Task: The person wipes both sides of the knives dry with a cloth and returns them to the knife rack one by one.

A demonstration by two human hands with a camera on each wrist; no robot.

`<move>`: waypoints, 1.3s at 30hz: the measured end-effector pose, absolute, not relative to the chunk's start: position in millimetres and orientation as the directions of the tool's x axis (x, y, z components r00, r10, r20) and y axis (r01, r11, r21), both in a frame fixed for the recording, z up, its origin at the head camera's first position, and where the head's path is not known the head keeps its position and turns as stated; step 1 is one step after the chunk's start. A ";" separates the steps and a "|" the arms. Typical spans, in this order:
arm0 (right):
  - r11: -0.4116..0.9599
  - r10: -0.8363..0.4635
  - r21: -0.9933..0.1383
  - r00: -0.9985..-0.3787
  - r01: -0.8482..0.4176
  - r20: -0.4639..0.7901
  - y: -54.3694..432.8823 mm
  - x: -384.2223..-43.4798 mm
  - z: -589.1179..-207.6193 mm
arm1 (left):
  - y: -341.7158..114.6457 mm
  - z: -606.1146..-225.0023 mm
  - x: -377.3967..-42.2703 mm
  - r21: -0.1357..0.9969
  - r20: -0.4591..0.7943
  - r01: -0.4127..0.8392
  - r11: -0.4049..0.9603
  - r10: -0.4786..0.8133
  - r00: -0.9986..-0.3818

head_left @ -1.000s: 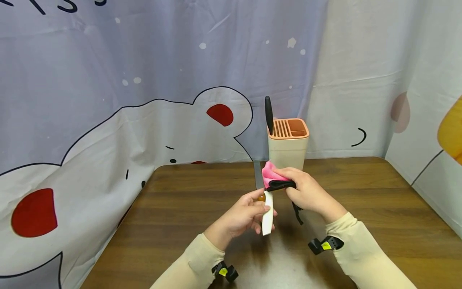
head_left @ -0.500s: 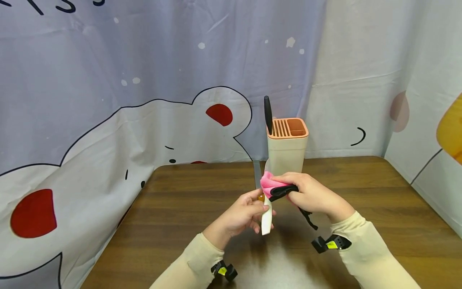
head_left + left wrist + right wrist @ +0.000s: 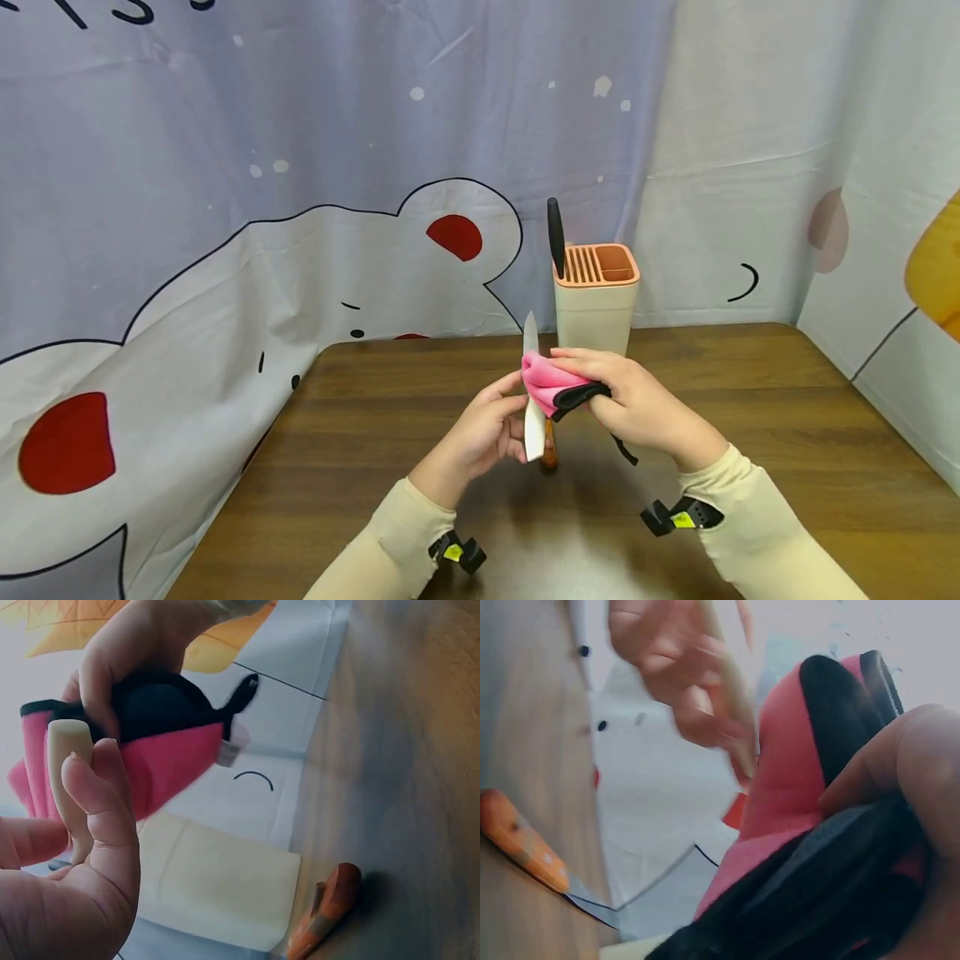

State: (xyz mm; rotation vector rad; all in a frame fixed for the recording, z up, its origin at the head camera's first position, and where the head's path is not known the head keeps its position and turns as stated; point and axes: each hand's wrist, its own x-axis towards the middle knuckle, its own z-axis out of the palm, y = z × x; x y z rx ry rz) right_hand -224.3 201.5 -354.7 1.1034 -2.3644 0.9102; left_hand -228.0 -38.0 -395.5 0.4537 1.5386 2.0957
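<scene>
My left hand (image 3: 483, 429) grips the white handle of a kitchen knife (image 3: 535, 432), held above the table with its blade pointing away from me. In my right hand (image 3: 637, 400) is a folded pink cloth (image 3: 547, 379) with black edging, lying against the knife near where blade and handle meet. The blade tip shows beyond the cloth; the part beneath is hidden. Seen from the left wrist, my thumb and fingers pinch the pale handle (image 3: 70, 754). Below the hands, a second knife with an orange wooden handle (image 3: 525, 847) lies on the table.
Behind the hands stands a cream knife block (image 3: 596, 317) with an orange slotted top. A black-handled knife (image 3: 556, 237) sticks up from its left slot. The wooden table (image 3: 405, 383) ends at a patterned curtain (image 3: 337, 125).
My left hand has moved the knife left and slightly up, so the wooden handle below shows more. The cloth has slid towards the handle, then shifted left with the knife, and the blade tip is visible.
</scene>
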 end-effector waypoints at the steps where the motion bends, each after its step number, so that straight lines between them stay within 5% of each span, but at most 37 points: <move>1: 0.489 -0.549 -0.376 -0.613 -0.787 0.568 197.2 -223.2 -356.5 | -38.8 -394.8 -228.5 0.952 -0.021 -0.190 -0.241 0.566 -0.824; 11: 0.518 -0.594 -0.352 -0.624 -0.780 0.508 185.6 -214.1 -357.1 | -43.6 -394.7 -230.9 0.957 -0.020 -0.176 -0.229 0.555 -0.831; 39: 0.301 -0.812 -0.512 -0.498 -0.804 0.304 197.8 -196.4 -338.8 | -43.2 -403.1 -235.3 0.938 -0.065 -0.237 -0.254 0.544 -0.837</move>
